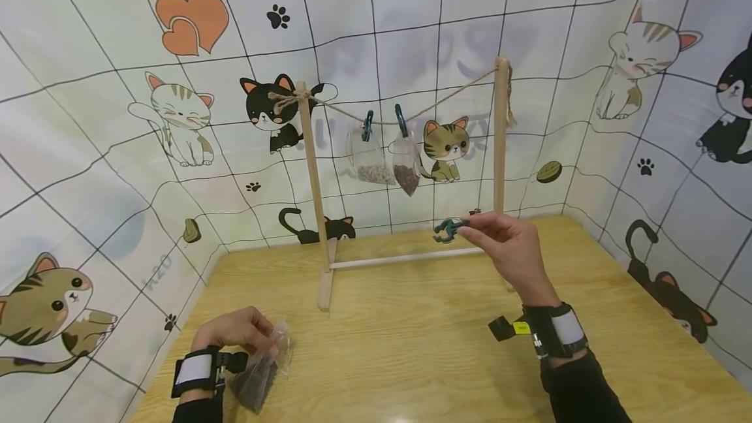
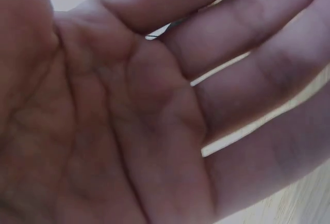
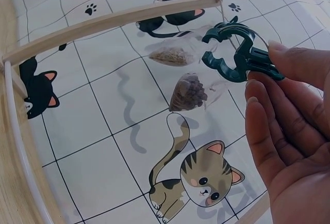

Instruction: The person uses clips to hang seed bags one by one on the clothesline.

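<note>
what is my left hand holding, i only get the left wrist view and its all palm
Observer: In the head view the left hand grips a small clear bag of dark seeds low over the table.
Operator: and the right hand
Observer: The right hand pinches a green clip, jaws open in the right wrist view.
Operator: anything on the string already
Observer: Two bags hang from the string, each under its own green clip.
</note>
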### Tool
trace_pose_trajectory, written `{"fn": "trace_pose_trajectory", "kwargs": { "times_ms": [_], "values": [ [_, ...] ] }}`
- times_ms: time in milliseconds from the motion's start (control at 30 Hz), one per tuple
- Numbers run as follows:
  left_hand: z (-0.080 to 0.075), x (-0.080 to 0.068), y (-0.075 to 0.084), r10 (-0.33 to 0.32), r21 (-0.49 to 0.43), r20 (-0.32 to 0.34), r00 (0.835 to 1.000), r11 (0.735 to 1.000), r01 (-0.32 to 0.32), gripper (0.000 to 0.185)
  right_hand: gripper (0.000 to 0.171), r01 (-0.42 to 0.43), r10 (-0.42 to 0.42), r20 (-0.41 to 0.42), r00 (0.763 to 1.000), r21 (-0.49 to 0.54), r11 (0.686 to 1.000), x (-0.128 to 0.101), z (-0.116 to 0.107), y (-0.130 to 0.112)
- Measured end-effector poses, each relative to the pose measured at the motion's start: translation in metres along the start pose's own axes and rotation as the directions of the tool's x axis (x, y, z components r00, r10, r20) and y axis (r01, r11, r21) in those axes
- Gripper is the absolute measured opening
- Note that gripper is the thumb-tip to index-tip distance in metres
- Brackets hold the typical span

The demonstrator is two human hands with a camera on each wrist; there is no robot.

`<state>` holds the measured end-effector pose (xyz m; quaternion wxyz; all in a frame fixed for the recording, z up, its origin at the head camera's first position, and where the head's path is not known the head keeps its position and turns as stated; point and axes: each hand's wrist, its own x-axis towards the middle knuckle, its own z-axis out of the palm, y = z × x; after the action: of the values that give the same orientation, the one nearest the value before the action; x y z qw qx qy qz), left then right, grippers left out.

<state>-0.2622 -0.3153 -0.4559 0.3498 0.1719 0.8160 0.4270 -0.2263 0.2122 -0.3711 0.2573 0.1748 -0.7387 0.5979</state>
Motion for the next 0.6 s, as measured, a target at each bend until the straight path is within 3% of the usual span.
{"fn": "trace_pose_trajectory", "kwargs": {
  "times_ms": [133,500,600],
  "values": [
    [-0.0005,-0.0006,-0.0006,0.022,0.005,0.011,1.0,1.0,-0.022,0.033,0.019,-0.005,0.005,-0.004,1.0,-0.006,1.0,0.0009,0.0008,0.0],
    [0.0011,0.0022,-0.0035,0.036,0.044,-0.034,0.999,0.998,-0.035,0.019,0.019,-0.012,0.012,-0.004,1.0,-0.016,1.0,0.0001,0.0001,-0.0003],
    [0.0018,0.0041,-0.0014,0.067,0.069,-0.051,0.996,0.996,-0.064,0.017,0.019,-0.012,0.012,-0.005,1.0,-0.017,1.0,-0.0001,-0.0002,-0.0003]
  ]
}}
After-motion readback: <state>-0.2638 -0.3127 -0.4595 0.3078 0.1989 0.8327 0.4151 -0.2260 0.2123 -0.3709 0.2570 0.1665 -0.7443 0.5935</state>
